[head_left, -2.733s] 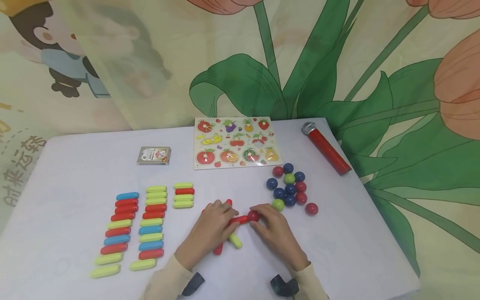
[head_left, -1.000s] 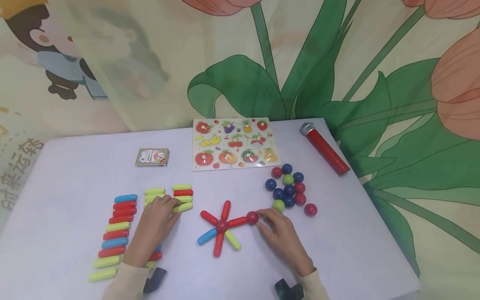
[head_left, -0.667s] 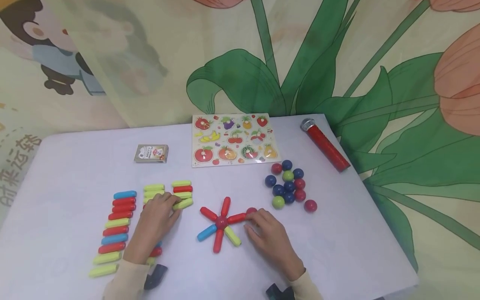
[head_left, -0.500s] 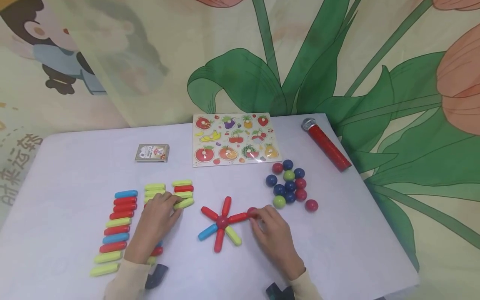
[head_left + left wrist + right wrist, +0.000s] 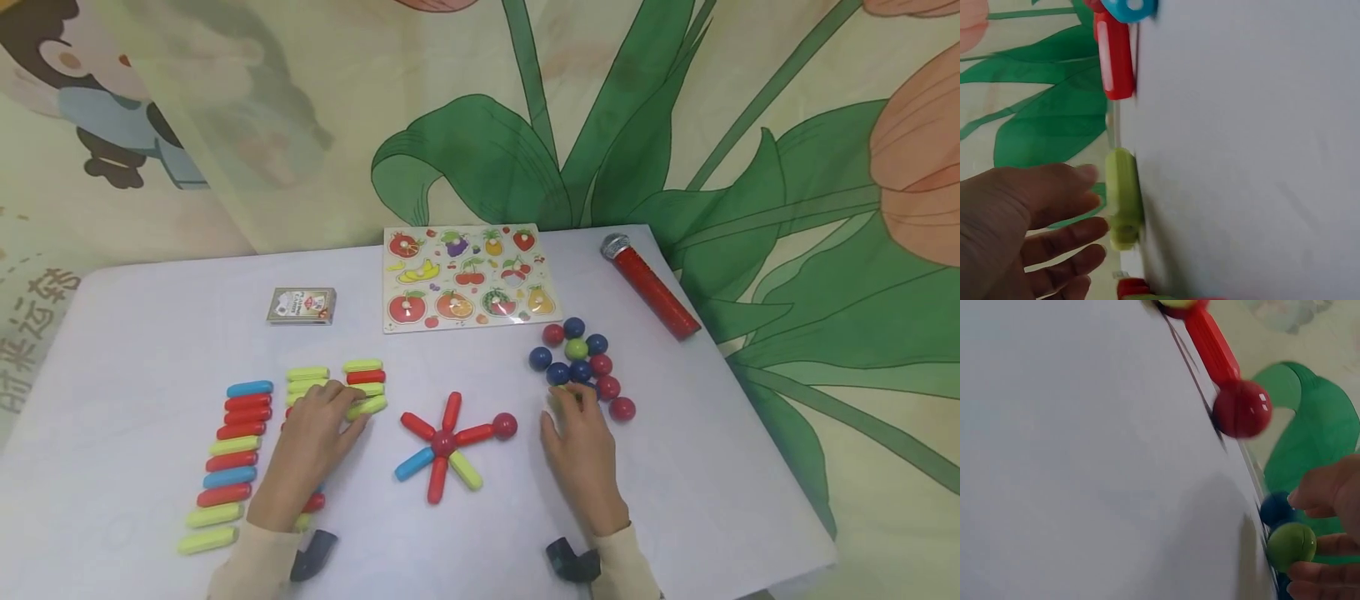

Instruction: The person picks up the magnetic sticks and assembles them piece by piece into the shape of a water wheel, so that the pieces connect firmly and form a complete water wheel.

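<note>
My left hand (image 5: 321, 442) is over the plastic sticks at the left; its fingertips touch a tilted yellow-green stick (image 5: 367, 407). In the left wrist view that stick (image 5: 1124, 200) stands beside the extended fingers, which are not wrapped round it. My right hand (image 5: 583, 450) reaches to the balls, fingers spread at a green ball (image 5: 1291, 545), mostly hidden in the head view. Between the hands lies a star of red, blue and yellow-green sticks round a central red ball (image 5: 444, 442). One red stick (image 5: 475, 435) ends at another red ball (image 5: 505, 426).
Rows of coloured sticks (image 5: 229, 461) lie at the left, partly under my left arm. Blue, red and green balls (image 5: 580, 371) cluster at the right. Farther back are a card box (image 5: 302, 306), a fruit puzzle board (image 5: 471, 279) and a red microphone (image 5: 651, 287).
My left hand went from the star to the sticks, tilting a yellow-green one. My right hand let go of the red ball at the red stick's end and moved right to the ball cluster.
</note>
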Demonstrator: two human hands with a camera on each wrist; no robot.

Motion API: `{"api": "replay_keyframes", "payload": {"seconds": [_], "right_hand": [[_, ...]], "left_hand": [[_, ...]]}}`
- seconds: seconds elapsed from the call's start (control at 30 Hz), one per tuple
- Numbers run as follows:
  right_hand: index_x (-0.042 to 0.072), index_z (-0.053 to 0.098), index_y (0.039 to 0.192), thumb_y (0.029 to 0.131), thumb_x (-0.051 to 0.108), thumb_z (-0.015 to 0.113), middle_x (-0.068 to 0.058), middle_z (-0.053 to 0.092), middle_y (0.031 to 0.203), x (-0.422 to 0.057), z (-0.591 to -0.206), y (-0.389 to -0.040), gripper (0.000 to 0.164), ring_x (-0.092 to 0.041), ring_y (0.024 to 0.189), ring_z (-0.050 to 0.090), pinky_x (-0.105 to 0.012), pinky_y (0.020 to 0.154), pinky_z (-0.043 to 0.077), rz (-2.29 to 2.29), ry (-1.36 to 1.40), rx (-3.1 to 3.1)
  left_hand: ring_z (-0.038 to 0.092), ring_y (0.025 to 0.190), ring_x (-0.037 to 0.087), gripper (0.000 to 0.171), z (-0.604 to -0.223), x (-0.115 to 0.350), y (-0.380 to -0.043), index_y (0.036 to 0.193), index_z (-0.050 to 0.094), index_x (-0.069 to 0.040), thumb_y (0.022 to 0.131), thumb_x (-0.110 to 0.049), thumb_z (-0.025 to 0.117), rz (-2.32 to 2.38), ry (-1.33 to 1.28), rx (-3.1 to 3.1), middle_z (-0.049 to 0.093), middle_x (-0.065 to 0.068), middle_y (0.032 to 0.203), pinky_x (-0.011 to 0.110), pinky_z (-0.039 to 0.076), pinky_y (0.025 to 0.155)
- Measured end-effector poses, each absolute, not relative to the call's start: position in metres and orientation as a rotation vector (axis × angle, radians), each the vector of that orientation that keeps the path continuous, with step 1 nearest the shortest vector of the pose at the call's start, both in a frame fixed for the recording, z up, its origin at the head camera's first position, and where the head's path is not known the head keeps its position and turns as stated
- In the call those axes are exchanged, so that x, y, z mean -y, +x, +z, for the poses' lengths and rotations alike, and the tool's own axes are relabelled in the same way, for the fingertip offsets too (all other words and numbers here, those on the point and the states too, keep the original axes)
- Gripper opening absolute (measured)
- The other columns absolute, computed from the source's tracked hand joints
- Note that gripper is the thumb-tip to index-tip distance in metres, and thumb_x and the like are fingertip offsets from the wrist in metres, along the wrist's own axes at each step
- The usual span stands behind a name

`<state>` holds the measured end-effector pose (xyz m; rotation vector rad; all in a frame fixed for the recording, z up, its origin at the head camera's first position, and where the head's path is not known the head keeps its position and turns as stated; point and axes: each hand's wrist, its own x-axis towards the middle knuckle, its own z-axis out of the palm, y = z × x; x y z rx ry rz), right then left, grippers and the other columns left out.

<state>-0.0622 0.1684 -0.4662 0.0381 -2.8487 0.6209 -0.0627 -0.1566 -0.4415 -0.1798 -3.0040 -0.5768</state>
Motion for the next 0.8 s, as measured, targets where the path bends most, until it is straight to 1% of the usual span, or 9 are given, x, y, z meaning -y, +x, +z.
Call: {"api": "replay_keyframes", "payload": {"seconds": [0.13,0.27,0.4,0.5,0.57,0.7,0.8], "right_hand": [[0.006,0.062,0.118,0.085,0.012,0.071,-0.012,0.055,0.111,-0.173,-0.467,-0.064,0.035,-0.027,0.104,0.058,-0.044,0.086,0.053,0.67,-0.021,2.865],[0.006,0.063,0.117,0.084,0.009,0.072,-0.01,0.058,0.108,-0.167,-0.468,-0.063,0.034,-0.026,0.101,0.061,-0.041,0.087,0.053,0.786,0.069,2.854],[0.009,0.063,0.115,0.084,0.011,0.073,-0.005,0.061,0.108,-0.158,-0.468,-0.066,0.033,-0.022,0.104,0.062,-0.038,0.09,0.052,0.906,0.185,2.834],[0.012,0.062,0.116,0.085,0.014,0.073,-0.001,0.064,0.109,-0.152,-0.466,-0.071,0.033,-0.019,0.105,0.061,-0.037,0.09,0.052,1.006,0.206,2.861],[0.014,0.062,0.117,0.085,0.016,0.073,0.0,0.065,0.11,-0.15,-0.465,-0.074,0.034,-0.018,0.104,0.061,-0.036,0.088,0.053,1.06,0.2,2.889],[0.015,0.063,0.118,0.085,0.02,0.073,-0.001,0.066,0.111,-0.147,-0.464,-0.078,0.034,-0.018,0.101,0.062,-0.037,0.086,0.053,1.092,0.22,2.928],[0.015,0.064,0.117,0.085,0.022,0.073,-0.001,0.067,0.109,-0.146,-0.464,-0.08,0.035,-0.018,0.098,0.062,-0.035,0.083,0.054,1.068,0.247,2.945]], "left_hand": [[0.059,0.095,0.027,0.04,-0.436,0.137,-0.06,0.11,0.067,-0.008,0.076,-0.023,0.082,-0.661,-0.249,2.924,0.064,0.01,0.103,0.045,0.055,0.079],[0.058,0.09,0.021,0.039,-0.439,0.105,-0.061,0.106,0.069,-0.01,0.077,-0.032,0.08,-0.656,-0.332,2.944,0.064,0.006,0.097,0.037,0.054,0.078],[0.051,0.077,0.018,0.038,-0.444,0.076,-0.069,0.098,0.071,-0.008,0.079,-0.039,0.077,-0.571,-0.373,3.019,0.06,0.004,0.082,0.033,0.045,0.071],[0.045,0.068,0.016,0.033,-0.445,0.064,-0.075,0.09,0.071,-0.007,0.079,-0.038,0.077,-0.545,-0.404,3.056,0.052,0.0,0.068,0.031,0.038,0.065],[0.043,0.065,0.015,0.029,-0.445,0.058,-0.077,0.085,0.069,-0.009,0.079,-0.036,0.077,-0.561,-0.445,3.078,0.047,-0.002,0.063,0.031,0.035,0.064],[0.044,0.066,0.014,0.027,-0.444,0.05,-0.079,0.084,0.07,-0.009,0.08,-0.035,0.076,-0.59,-0.585,3.086,0.05,-0.003,0.065,0.031,0.034,0.065],[0.045,0.069,0.014,0.027,-0.443,0.044,-0.08,0.088,0.071,-0.009,0.08,-0.035,0.076,-0.564,-0.685,3.07,0.054,-0.002,0.069,0.031,0.036,0.067]]}}
